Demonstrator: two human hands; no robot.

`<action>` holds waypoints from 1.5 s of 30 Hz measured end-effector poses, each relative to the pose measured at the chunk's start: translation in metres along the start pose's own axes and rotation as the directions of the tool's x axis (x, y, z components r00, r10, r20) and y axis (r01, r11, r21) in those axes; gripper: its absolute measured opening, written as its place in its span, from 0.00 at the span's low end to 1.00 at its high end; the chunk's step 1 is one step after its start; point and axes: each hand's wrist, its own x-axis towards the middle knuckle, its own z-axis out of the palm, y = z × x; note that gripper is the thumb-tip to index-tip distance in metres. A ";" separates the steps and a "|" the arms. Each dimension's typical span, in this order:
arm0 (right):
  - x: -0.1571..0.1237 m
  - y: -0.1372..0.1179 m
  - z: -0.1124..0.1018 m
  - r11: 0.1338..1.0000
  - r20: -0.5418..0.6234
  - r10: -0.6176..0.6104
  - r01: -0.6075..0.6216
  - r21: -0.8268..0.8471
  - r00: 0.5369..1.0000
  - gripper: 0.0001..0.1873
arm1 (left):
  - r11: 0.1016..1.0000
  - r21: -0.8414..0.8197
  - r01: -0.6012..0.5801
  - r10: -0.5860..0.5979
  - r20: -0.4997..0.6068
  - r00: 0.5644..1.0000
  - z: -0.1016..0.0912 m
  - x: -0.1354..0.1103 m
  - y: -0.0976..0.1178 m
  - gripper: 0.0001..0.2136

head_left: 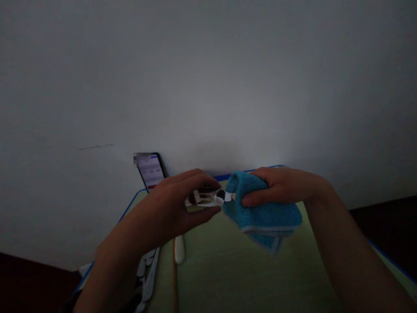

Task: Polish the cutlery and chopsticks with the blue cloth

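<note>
My left hand (182,195) has its thumb and fingers closed around a shiny metal utensil (205,198), whose slotted or framed part shows between them. I cannot make out its exact kind. My right hand (276,187) grips a folded blue cloth (257,217) with a pale edge, the thumb pressing on its near face. The cloth sits against the right end of the utensil and hides what lies inside it. Both hands are above the table, close to each other.
A phone (151,171) leans upright against the pale wall (215,87) at the back left. On the green table (228,269) with blue edging lie metal pieces with cut-outs (148,278), a thin wooden stick (175,278) and a white rounded handle (179,250), partly under my left arm.
</note>
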 end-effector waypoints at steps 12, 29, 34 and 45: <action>0.000 0.003 0.001 0.997 -0.003 0.072 -0.072 0.023 0.997 0.24 | 0.999 -0.025 0.031 -0.031 -0.031 0.999 0.002 -0.003 -0.004 0.13; 0.006 -0.006 0.004 0.999 0.013 0.045 -0.044 -0.025 0.999 0.17 | 0.991 0.040 -0.127 0.130 -0.071 0.989 0.011 0.002 0.010 0.12; 0.007 -0.008 0.003 0.993 -0.011 0.024 -0.025 -0.114 1.000 0.19 | 0.992 0.033 -0.120 0.123 -0.084 0.989 0.011 0.006 0.008 0.12; 0.000 0.010 -0.003 0.999 0.024 0.021 -0.022 0.048 1.000 0.22 | 1.000 -0.012 -0.006 0.005 -0.096 0.995 0.005 -0.003 -0.016 0.13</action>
